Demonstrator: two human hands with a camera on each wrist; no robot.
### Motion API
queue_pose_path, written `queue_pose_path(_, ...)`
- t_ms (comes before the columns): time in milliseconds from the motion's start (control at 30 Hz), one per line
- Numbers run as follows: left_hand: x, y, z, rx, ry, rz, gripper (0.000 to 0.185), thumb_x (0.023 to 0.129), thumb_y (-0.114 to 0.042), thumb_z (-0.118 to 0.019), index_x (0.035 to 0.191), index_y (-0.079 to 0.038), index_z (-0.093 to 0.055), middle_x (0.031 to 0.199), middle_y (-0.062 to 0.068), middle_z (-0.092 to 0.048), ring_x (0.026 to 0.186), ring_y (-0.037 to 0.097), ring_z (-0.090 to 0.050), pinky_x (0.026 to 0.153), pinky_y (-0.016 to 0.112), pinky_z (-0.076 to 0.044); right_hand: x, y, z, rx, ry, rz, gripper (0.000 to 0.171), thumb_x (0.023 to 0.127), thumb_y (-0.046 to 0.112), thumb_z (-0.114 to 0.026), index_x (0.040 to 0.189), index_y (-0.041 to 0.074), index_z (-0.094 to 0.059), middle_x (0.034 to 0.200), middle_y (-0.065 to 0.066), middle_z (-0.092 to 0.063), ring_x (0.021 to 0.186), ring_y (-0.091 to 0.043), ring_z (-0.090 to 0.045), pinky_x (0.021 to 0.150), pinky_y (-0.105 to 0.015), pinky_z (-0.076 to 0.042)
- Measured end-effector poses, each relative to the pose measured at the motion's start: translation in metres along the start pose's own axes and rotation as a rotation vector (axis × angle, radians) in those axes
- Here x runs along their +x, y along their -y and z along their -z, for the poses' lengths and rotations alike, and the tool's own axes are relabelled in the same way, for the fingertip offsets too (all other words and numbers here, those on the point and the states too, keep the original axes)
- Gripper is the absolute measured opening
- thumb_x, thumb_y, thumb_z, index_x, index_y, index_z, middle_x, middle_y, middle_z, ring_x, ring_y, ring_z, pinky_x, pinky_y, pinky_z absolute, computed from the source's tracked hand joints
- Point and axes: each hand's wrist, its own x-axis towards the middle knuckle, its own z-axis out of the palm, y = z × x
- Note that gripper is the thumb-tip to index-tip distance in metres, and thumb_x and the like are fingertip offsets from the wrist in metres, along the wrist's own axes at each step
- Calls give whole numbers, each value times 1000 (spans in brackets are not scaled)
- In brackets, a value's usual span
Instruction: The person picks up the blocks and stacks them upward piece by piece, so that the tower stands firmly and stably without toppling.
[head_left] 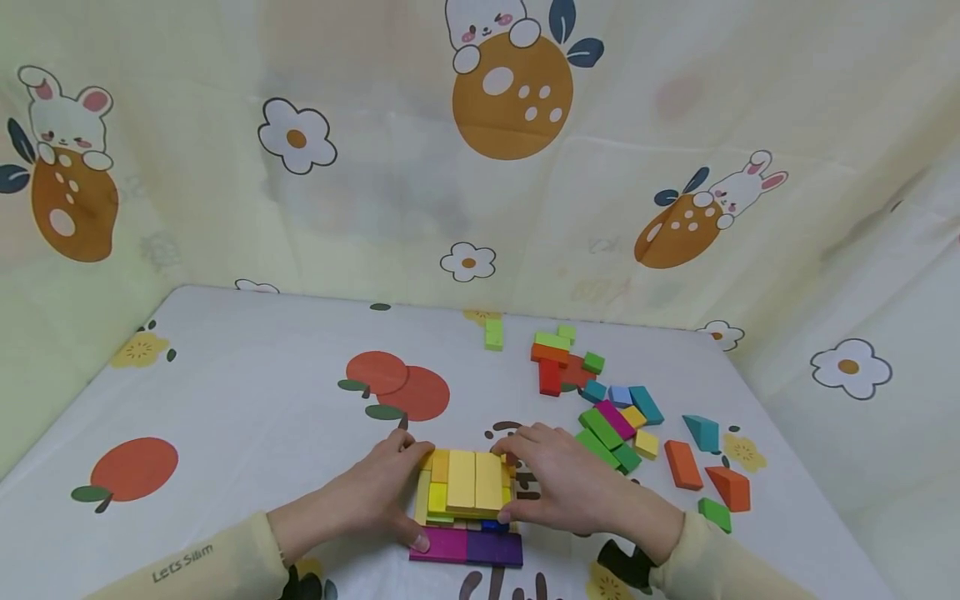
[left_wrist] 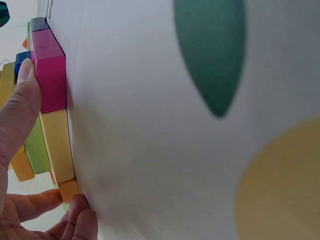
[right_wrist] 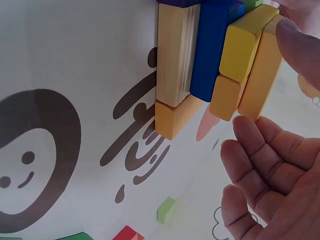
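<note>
Between the hands sits the block stack [head_left: 461,483]; the left hand [head_left: 375,490] grips its side, the right hand [head_left: 566,482] its upper end faces. Probably light, stiff, liable to slip apart: best held low, end to end. Beyond the right hand, loose blocks [head_left: 613,419].

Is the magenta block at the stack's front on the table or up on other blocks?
On the table: the left wrist view shows the magenta block directly against it.
</note>
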Motion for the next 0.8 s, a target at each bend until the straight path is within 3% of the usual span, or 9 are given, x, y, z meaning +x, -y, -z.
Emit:
queue_pose_path(267,0,1,0,-5,-7,-15,102,60,-35,-100,144,-2,-52,132,16,-51,121,29,-51,106,53,-52,0,-1,2,40,10,-2,66,82,49,-83,134,13,-63,124,-1,-67,118,-20,-57,98,-50,-56)
queue_pose_path(400,0,1,1,-6,-7,-8,102,60,-35,-100,144,-3,-52,132,16,-50,122,29,-51,106,53,-53,1,-12,9,62,-26,-29,65,88,45,-79,140,11,-58,122,-4,-67,116,-21,-57,96,-49,-56)
queue_pose_path(600,1,2,-1,-12,4,-7,102,61,-36,-99,144,-3,-52,135,17,-50,123,30,-50,107,54,-52,21,-66,15,-22,-150,-90,58,97,29,-70,146,5,-51,123,-13,-67,115,-30,-62,99,-52,-55)
queue_pose_path(800,1,3,-1,-18,6,-22,102,61,-36,-99,144,-3,-52,134,17,-50,122,30,-50,106,54,-52,51,-108,14,-149,-119,-170,56,96,15,-71,147,6,-50,128,-23,-62,112,-37,-60,99,-55,-56)
